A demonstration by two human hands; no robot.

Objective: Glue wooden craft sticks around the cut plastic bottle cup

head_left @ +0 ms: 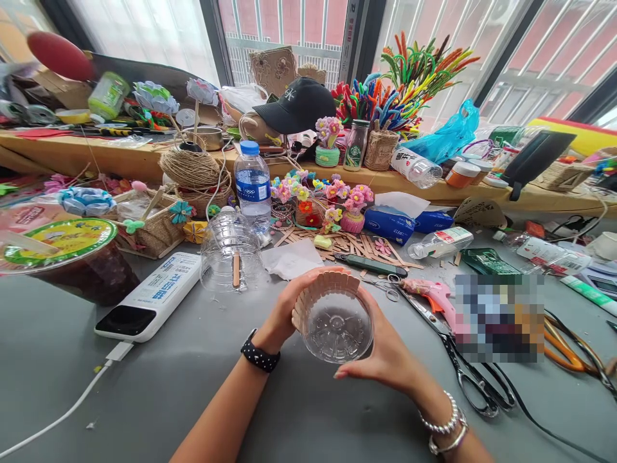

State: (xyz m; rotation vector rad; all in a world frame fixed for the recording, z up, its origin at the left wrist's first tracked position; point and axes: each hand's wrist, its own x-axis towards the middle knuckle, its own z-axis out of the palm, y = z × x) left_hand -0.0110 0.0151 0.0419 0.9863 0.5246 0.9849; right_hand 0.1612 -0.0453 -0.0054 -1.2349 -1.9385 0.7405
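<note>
Between both palms I hold a clear plastic bottle bottom (337, 328), its open side tilted away from my view in part. Light wooden stick pieces (321, 292) line part of its wall, along the left and far side. My left hand (286, 296) wraps the left side, a dark dotted band on its wrist. My right hand (385, 341) grips the right side, thumb near the lower rim, with bracelets on the wrist. Just beyond my hands lie a dark green utility knife (371, 264) and loose wooden sticks (357, 243).
A cut bottle top (229, 251) and a white power bank (154, 296) stand left, beside a lidded drink cup (87, 263). At right lie a pink glue gun (431, 296) and black scissors (463, 366). A water bottle (253, 186) stands behind.
</note>
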